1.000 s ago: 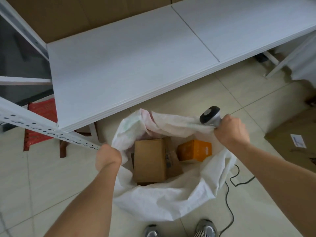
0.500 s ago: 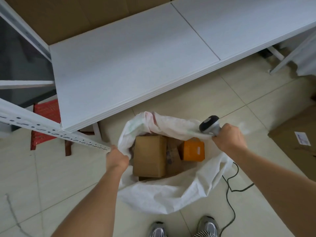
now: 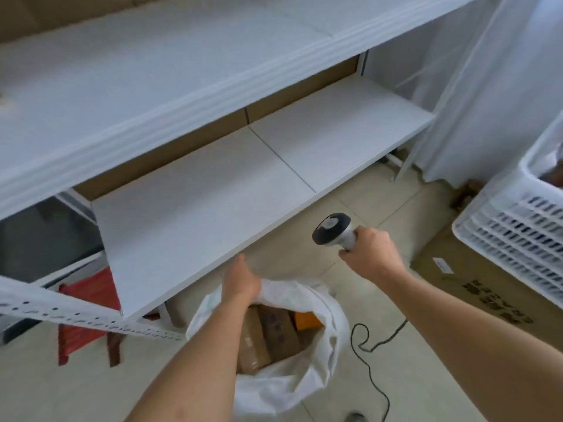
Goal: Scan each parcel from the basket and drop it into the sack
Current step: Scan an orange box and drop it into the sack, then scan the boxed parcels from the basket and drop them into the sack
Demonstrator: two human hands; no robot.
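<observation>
In sack [image 3: 304, 382]: several parcels [image 3: 259, 339]. Basket [image 3: 499, 226]: contents unclear. Right hand [image 3: 370, 252] grips scanner [image 3: 333, 231]; left hand [image 3: 240, 280] relaxed, empty.

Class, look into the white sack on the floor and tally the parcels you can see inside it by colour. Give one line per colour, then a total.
Brown cardboard parcels: 2, one lighter and one darker beside it
Orange parcels: 1
Total visible in the sack: 3
The left arm covers part of the opening, so more may lie hidden.
</observation>
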